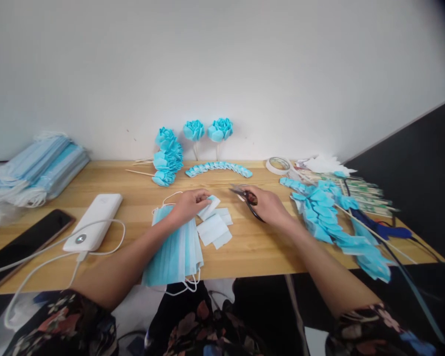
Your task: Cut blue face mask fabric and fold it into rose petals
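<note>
My left hand rests on the wooden table, fingers pinched on a small cut piece of mask fabric. Under my left wrist lies a small stack of blue face masks that hangs over the front edge. More white cut pieces lie just right of that hand. My right hand is closed around scissors, whose blades point left toward the fabric piece.
A large pile of masks sits far left, beside a white power bank with cable and a dark phone. Blue fabric flowers stand against the wall behind a row of folded petals. Tape roll, blue scraps and sticks fill the right side.
</note>
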Action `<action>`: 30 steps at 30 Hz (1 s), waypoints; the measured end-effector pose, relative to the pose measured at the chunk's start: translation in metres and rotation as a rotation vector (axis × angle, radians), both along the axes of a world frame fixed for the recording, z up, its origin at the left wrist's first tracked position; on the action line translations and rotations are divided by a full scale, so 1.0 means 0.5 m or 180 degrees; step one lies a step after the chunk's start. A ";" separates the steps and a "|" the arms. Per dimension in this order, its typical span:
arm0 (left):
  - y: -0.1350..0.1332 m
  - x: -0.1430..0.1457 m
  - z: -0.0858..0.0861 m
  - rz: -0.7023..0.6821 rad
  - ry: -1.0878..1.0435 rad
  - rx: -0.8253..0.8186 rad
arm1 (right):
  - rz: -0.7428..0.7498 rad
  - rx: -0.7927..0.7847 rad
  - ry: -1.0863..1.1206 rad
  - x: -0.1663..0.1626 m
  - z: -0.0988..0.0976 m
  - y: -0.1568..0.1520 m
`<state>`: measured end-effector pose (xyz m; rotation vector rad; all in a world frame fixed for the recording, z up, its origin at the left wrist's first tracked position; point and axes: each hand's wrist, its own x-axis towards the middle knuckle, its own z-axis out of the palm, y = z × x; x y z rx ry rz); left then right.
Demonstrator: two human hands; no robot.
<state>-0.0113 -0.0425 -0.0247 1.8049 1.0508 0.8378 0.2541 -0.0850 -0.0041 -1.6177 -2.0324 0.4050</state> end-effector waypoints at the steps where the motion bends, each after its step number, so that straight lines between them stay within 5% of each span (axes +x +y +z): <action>1: 0.000 0.001 -0.002 0.0001 0.0081 0.0083 | 0.0063 -0.0149 0.0447 -0.002 0.012 0.008; 4: -0.005 0.004 0.009 0.0128 -0.0116 0.0340 | 0.0496 -0.0585 0.1952 -0.014 0.050 0.027; 7: -0.013 0.001 0.037 0.0374 -0.0579 0.0374 | 0.0872 -0.0923 0.2726 -0.039 0.078 0.037; 12: -0.020 -0.010 0.065 -0.0251 -0.1402 -0.0899 | 0.1354 -0.1230 0.3015 -0.072 0.071 0.051; 20: -0.015 -0.018 0.048 -0.0957 -0.2074 -0.1844 | 0.0890 -0.1505 0.4143 -0.074 -0.001 0.069; 30: -0.022 -0.010 0.059 -0.0986 -0.2607 -0.1904 | 0.0701 -0.1725 0.4387 -0.110 0.000 0.050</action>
